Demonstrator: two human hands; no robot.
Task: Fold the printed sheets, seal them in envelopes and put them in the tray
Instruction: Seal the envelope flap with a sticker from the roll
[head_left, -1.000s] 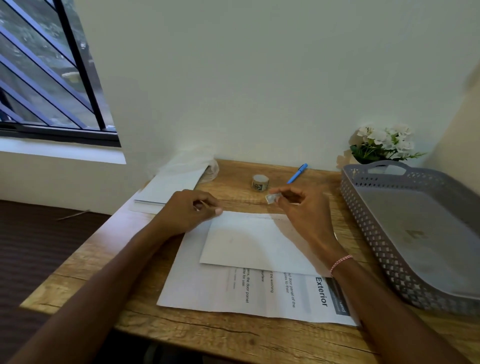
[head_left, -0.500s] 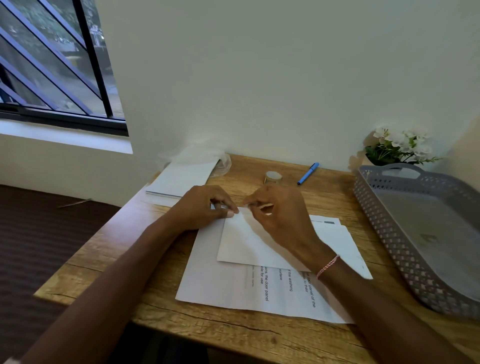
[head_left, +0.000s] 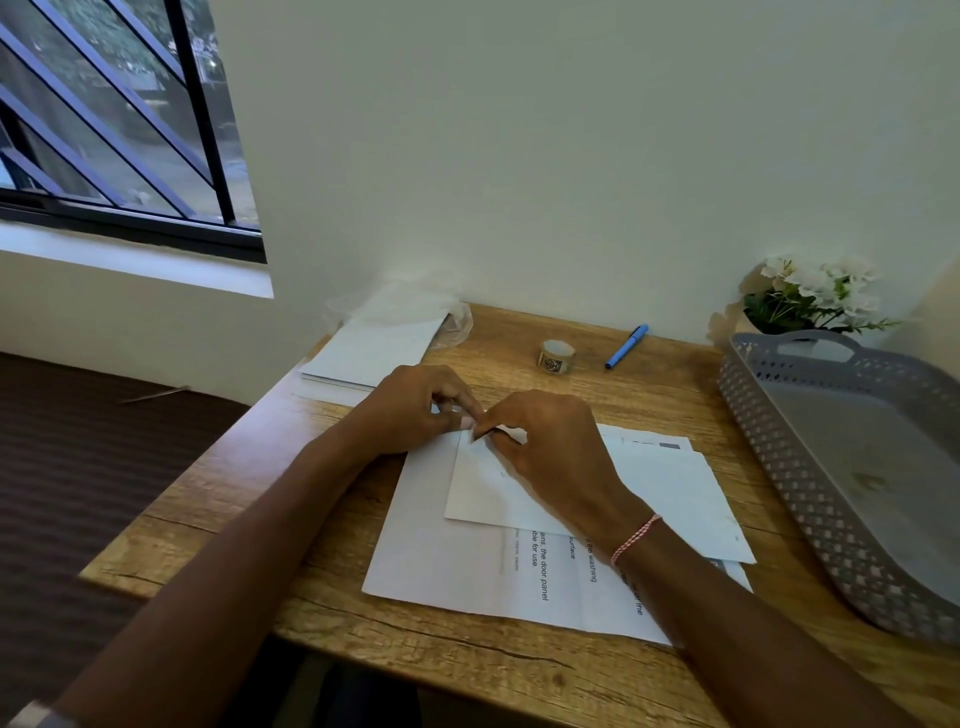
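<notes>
A wooden worktop (head_left: 519, 670) filled the lower half of the view, set against a pale wall. Taking the worktop's middle as the dial's centre, a grey perforated tray (head_left: 769, 447) sat at 3 o'clock, along the right edge, with no envelope in it. A printed sheet (head_left: 457, 566) lay flat at about 6 o'clock, its lines of text running sideways. On top of it, covering its far part, lay a white envelope (head_left: 670, 488), slightly askew. A stack of white envelopes (head_left: 374, 348) rested at 10 o'clock near the wall. A small plant (head_left: 810, 296) with white flowers stood at 2 o'clock, behind the tray.

Both hands met at the envelope's 10 o'clock corner. The left hand (head_left: 410, 405) had its fingers curled and pinched that corner with thumb and forefinger. The right hand (head_left: 550, 447), just beside it, was curled too and pinched the envelope's far edge; its fingertips nearly touched the left's.

A roll of tape (head_left: 556, 357) stood at 12 o'clock, and a blue pen (head_left: 626, 346) lay just past it at 1 o'clock. A pink-and-white bracelet (head_left: 635, 538) circled the right wrist.
</notes>
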